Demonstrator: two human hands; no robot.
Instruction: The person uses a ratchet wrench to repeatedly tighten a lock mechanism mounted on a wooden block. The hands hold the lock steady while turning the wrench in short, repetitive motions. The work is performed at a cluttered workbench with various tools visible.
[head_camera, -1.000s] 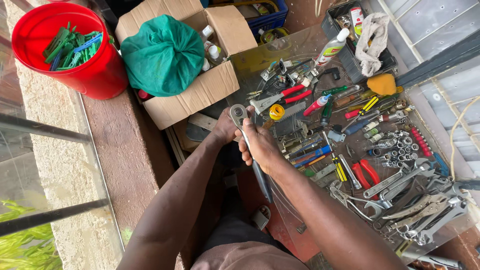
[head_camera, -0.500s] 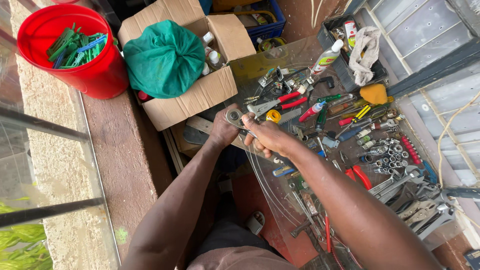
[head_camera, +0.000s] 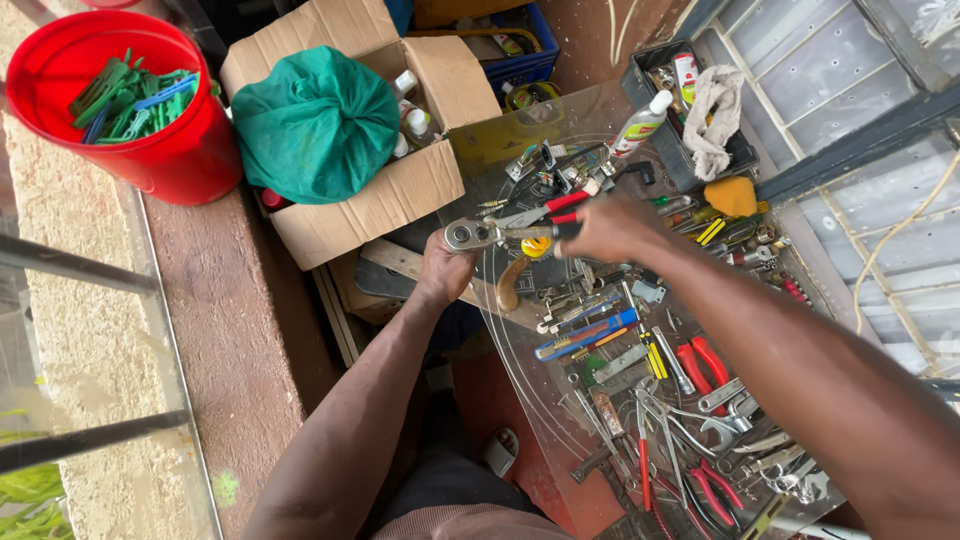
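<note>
A metal ratchet wrench (head_camera: 470, 235) lies level between my hands, its round head to the left. My left hand (head_camera: 445, 272) is closed just under the head and touches it; what its fingers grip is hidden. My right hand (head_camera: 605, 228) is shut on the dark handle end of the wrench. Both hands hover over the near left part of a glass-topped table (head_camera: 520, 400) strewn with hand tools.
A red bucket (head_camera: 190, 160) of green plastic pieces stands at the far left. Beside it is a cardboard box (head_camera: 385, 205) with a green cloth bundle (head_camera: 315, 120). Red-handled pliers (head_camera: 700, 360), spanners, a white bottle (head_camera: 640, 125), a rag (head_camera: 715, 115) and a yellow sponge (head_camera: 732, 195) crowd the table.
My hands were close together on the wrench. The right hand has slid out to the right along the handle, and the wrench now lies level.
</note>
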